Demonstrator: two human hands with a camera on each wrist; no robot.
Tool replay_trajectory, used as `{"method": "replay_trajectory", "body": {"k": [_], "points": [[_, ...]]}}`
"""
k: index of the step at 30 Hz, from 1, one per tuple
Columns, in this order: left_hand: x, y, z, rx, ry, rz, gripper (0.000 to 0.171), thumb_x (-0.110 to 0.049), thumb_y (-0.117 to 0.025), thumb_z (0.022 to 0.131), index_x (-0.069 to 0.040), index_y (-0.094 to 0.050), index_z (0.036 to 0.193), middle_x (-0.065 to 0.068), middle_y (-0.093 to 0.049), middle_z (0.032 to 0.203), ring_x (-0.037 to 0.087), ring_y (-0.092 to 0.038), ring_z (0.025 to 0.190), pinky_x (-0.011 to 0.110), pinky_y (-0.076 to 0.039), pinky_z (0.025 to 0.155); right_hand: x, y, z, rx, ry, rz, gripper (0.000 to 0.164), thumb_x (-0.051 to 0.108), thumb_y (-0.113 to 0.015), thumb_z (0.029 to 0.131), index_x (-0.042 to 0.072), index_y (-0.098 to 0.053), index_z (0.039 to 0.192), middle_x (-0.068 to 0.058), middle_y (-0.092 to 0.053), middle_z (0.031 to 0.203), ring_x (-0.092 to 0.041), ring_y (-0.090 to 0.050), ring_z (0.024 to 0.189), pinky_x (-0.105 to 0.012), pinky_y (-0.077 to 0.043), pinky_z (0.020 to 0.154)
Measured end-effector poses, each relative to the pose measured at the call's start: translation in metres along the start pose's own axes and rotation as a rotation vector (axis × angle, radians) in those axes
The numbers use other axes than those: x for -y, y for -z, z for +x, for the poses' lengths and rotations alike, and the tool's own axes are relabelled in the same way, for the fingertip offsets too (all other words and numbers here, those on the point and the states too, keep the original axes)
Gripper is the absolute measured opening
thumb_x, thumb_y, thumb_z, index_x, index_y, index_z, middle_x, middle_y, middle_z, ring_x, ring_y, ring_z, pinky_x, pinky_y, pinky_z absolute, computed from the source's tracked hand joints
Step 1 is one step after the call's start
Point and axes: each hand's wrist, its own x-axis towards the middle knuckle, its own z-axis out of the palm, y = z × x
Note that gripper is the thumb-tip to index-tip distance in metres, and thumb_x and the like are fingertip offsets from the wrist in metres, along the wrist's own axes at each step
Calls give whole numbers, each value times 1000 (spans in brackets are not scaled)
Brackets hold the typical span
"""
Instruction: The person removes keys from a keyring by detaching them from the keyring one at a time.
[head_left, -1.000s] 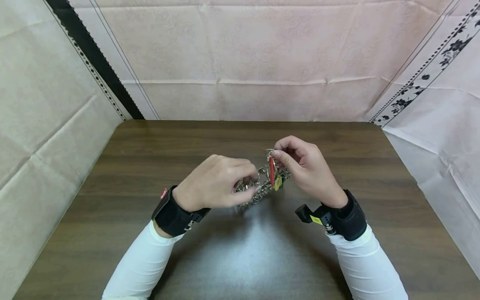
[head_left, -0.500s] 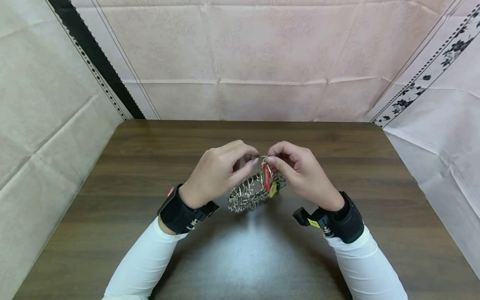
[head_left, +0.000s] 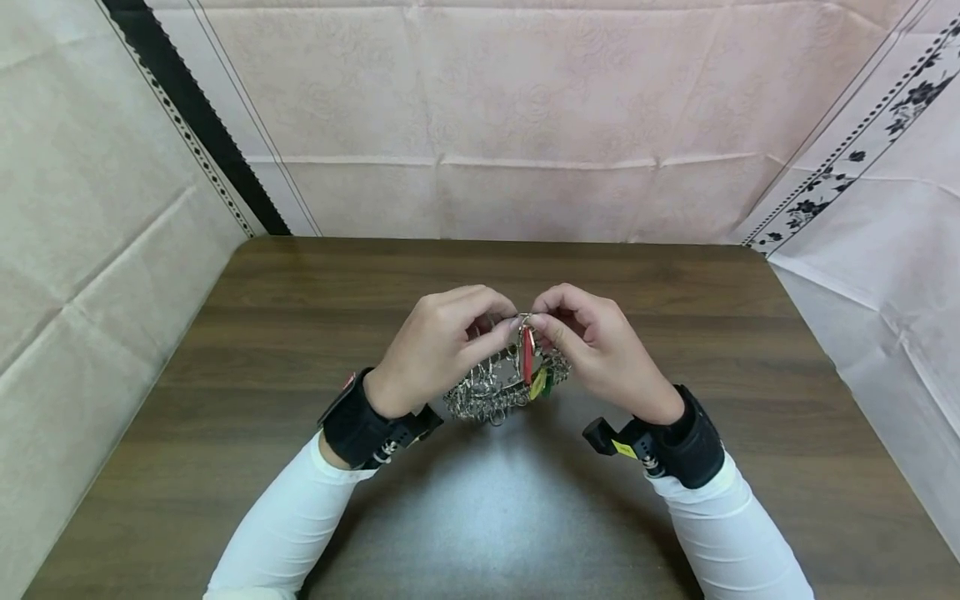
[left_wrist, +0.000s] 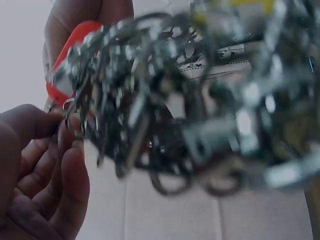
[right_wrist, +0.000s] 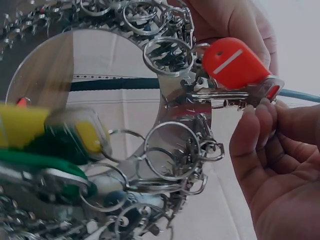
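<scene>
A bunch of metal key rings (head_left: pixel 487 392) with clasps and short chains hangs between both hands in the head view. Its rings are strung around a wide loop, seen as a circle in the right wrist view. My left hand (head_left: pixel 450 333) pinches the top of the bunch between thumb and forefinger. Opposite it, fingertips close to the left ones, my right hand (head_left: pixel 600 342) pinches the bunch beside a red key tag (right_wrist: pixel 235 62). A yellow key tag (right_wrist: pixel 75 132) and a green one (right_wrist: pixel 37 172) hang lower down. Fingertips partly hide the exact piece that each hand pinches.
The brown wooden table (head_left: pixel 480 517) spreads below both hands. Pale patterned cloth (head_left: pixel 540 117) stands behind it and along both sides. Black wrist straps with cameras (head_left: pixel 626 437) sit on both wrists, and the right one juts inward.
My left hand has risen from the side of the bunch to its top and now pinches there. The right hand has shifted slightly left and down with the red tag.
</scene>
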Motion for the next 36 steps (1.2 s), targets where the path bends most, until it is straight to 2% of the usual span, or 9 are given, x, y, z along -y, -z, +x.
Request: {"method": "replay_trajectory", "body": {"k": [10, 15, 18, 22, 25, 29, 33, 36], "points": [[-1, -4, -2, -95, -28, 92, 4, 1, -65, 92, -1, -68, 91, 6, -65, 79, 12, -58, 68, 27, -53, 60, 0, -8, 3, -18, -137, 75, 8, 0, -55, 101, -5, -59, 107, -14, -62, 91, -17, -60, 75, -22, -52, 68], [-1, -4, -3, -122, -15, 111, 4, 1, -65, 92, 0, -68, 90, 7, -67, 78, 13, -61, 68, 25, -55, 61, 1, -13, 3, -57, -157, -11, 17, 7, -66, 97, -1, -59, 112, -12, -63, 94, -17, -58, 79, -23, -50, 68], [-1, -4, -2, -133, -7, 121, 4, 1, -64, 92, 0, -68, 89, 7, -68, 79, 13, -61, 69, 24, -55, 62, 0, -15, 3, -73, -124, -68, 26, 6, -75, 90, 1, -60, 110, -9, -65, 93, -15, -59, 79, -23, -50, 67], [-2, -4, -1, -141, 2, 130, 5, 1, -63, 92, 0, -67, 90, 8, -68, 80, 13, -62, 70, 24, -56, 63, -2, -18, 2, -72, -79, -107, 32, 3, -80, 84, 1, -61, 111, -8, -65, 91, -15, -57, 77, -23, -49, 66], [-3, -4, -2, -145, 1, 133, 4, 1, -64, 92, 0, -68, 92, 8, -69, 81, 13, -64, 71, 23, -56, 64, -3, -19, 1, -78, -62, -137, 27, 4, -78, 87, 1, -65, 111, -7, -68, 92, -14, -56, 77, -22, -47, 67], [-3, -4, -2, -167, -16, 160, 4, 2, -66, 90, 1, -69, 94, 9, -69, 81, 14, -64, 71, 23, -57, 65, -3, -20, 1, -143, -31, -145, 17, 4, -74, 90, 2, -71, 107, -7, -70, 90, -12, -56, 75, -19, -46, 66], [-2, -4, -3, -197, -49, 192, 4, 2, -67, 90, 2, -69, 94, 9, -68, 80, 14, -62, 68, 24, -57, 64, -4, -18, 1, -231, 46, -129, 15, -2, -74, 88, -1, -72, 102, -10, -71, 87, -11, -56, 74, -16, -47, 66], [0, -5, -3, -220, -84, 212, 4, 2, -67, 90, 2, -68, 94, 9, -69, 80, 14, -63, 68, 25, -58, 63, -5, -17, 1, -256, 117, -115, 14, -5, -74, 87, -3, -69, 100, -13, -71, 88, -9, -58, 77, -16, -49, 68]]}}
